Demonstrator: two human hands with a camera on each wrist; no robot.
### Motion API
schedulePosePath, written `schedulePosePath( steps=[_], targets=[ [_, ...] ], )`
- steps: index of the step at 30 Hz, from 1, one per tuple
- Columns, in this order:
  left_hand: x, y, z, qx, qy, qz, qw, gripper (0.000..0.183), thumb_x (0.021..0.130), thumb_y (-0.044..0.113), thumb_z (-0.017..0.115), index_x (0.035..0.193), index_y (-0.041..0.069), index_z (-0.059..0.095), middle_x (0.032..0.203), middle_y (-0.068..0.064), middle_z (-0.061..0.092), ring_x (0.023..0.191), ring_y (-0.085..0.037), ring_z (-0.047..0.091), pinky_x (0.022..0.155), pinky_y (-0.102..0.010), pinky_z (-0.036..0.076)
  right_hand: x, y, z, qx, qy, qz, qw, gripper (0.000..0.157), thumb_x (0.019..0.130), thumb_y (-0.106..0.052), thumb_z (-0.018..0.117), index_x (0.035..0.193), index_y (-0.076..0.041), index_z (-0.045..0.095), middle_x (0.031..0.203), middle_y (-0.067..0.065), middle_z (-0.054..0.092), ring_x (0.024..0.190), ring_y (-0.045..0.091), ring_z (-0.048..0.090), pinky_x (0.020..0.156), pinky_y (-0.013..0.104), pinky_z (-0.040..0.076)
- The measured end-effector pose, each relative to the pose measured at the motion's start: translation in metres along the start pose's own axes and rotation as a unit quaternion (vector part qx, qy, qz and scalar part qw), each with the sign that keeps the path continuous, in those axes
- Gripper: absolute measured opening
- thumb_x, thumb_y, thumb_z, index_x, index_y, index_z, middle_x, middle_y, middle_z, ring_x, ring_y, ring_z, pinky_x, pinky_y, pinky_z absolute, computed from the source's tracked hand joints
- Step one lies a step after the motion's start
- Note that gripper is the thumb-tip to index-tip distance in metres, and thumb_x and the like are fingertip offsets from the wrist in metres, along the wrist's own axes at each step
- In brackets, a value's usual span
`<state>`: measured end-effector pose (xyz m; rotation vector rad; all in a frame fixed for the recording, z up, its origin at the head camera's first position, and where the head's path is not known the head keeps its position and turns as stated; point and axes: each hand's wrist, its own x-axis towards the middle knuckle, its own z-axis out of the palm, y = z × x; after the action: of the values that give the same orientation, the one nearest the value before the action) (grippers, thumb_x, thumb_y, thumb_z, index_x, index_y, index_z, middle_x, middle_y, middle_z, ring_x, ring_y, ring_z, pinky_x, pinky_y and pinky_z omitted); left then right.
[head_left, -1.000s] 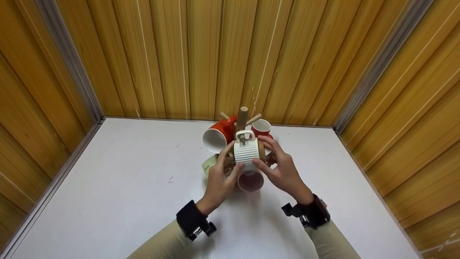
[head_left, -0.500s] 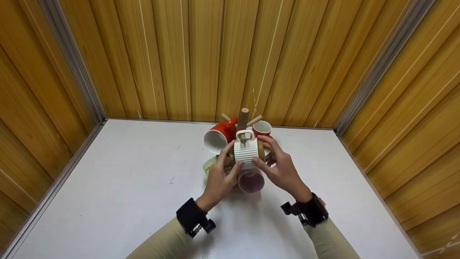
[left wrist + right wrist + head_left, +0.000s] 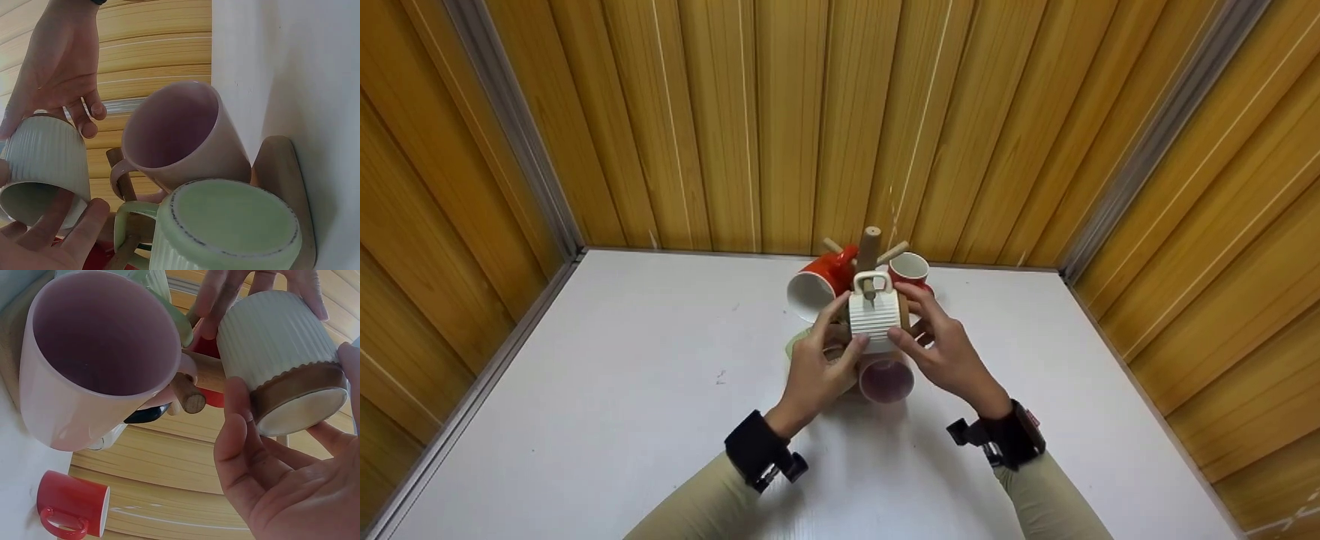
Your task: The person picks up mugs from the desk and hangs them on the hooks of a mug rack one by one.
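Note:
A white ribbed mug with a brown base band lies sideways in front of the wooden mug tree, its handle upward. A peg shows within the handle's loop; from the head view I cannot tell how far it passes through. My left hand pinches the mug at its open end, fingers reaching inside the mouth. On the base side, my right hand grips it with thumb and fingers. Just below, a pink mug hangs on the tree, beside a light green mug.
An orange-red mug hangs at the tree's upper left. Behind right, a red mug stands upright on the white table. The tree's wooden base rests on the table. Wood-patterned panels enclose the back and sides.
Both hands keep hold of the white mug, which has shifted very slightly toward the tree's post. The head view has tilted a little; the other mugs stay put.

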<state>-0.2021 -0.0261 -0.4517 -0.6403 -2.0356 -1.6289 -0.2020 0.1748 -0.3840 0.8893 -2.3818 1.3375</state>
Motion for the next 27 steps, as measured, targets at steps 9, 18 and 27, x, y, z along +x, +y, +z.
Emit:
schedulePosePath(
  steps=[9,18,27],
  targets=[
    [0.0009,0.0022,-0.0032,0.035,0.018,0.016,0.9991,0.060,0.098,0.030,0.072,0.151,0.016,0.050,0.101,-0.004,0.077,0.085,-0.010,0.074,0.078,-0.032,0.061,0.0001,0.0002,0.0016,-0.004,-0.028,0.008,1.000,0.057,0.101,-0.005,0.063,0.153,0.002,0.039,0.126,0.017,0.069,0.078,0.024,0.065,0.067,0.027,0.051],
    [0.0019,0.0032,-0.0070,0.034,0.022,0.024,0.9989,0.058,0.097,0.028,0.073,0.150,0.016,0.053,0.100,-0.005,0.076,0.079,-0.012,0.071,0.072,-0.031,0.061,-0.0020,0.0043,0.0053,0.019,-0.035,0.018,0.999,0.058,0.102,-0.004,0.060,0.154,0.001,0.037,0.117,0.014,0.071,0.082,0.015,0.063,0.069,0.027,0.052],
    [0.0041,0.0032,-0.0097,0.073,0.030,0.057,0.9953,0.056,0.097,0.030,0.073,0.147,0.012,0.056,0.112,-0.005,0.072,0.090,-0.022,0.069,0.073,-0.035,0.060,-0.0058,0.0052,0.0078,0.017,-0.032,0.028,0.999,0.059,0.100,-0.003,0.063,0.153,0.002,0.037,0.117,0.016,0.070,0.082,0.019,0.067,0.070,0.029,0.056]
  ],
)
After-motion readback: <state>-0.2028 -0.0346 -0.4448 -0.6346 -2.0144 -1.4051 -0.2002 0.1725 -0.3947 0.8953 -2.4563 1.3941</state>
